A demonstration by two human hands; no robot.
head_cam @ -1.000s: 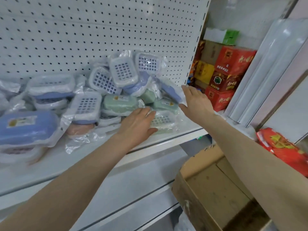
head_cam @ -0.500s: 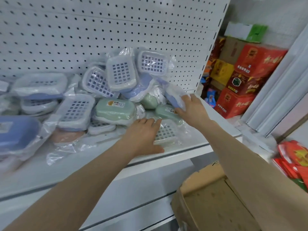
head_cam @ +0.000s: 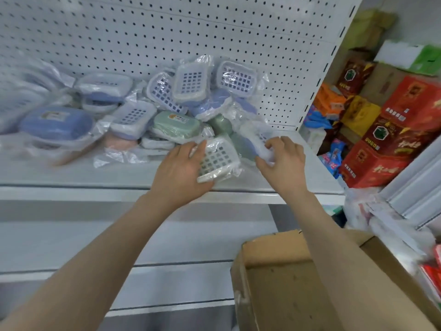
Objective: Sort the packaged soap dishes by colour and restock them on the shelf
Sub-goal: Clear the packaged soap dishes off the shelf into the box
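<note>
A heap of plastic-wrapped soap dishes lies on the white shelf (head_cam: pixel 71 173): blue ones (head_cam: pixel 56 125) at the left and back, green ones (head_cam: pixel 176 124) in the middle, a pink one (head_cam: pixel 119 144) low down. My left hand (head_cam: pixel 183 170) grips a wrapped dish with a white grid tray (head_cam: pixel 218 161) near the shelf's front edge, tilted up. My right hand (head_cam: pixel 284 155) pinches the crinkled wrap of a blue and white dish (head_cam: pixel 259 142) just right of it, fingers curled.
A white pegboard (head_cam: pixel 167 32) backs the shelf. An open cardboard box (head_cam: pixel 286 283) stands below at the right. Red, yellow and orange cartons (head_cam: pixel 381 144) are stacked past the shelf's right upright. A lower shelf (head_cam: pixel 119 247) runs underneath.
My left hand has lifted the grid-tray dish up off the shelf front. My right hand has drawn the blue wrapped dish down and forward from the pile.
</note>
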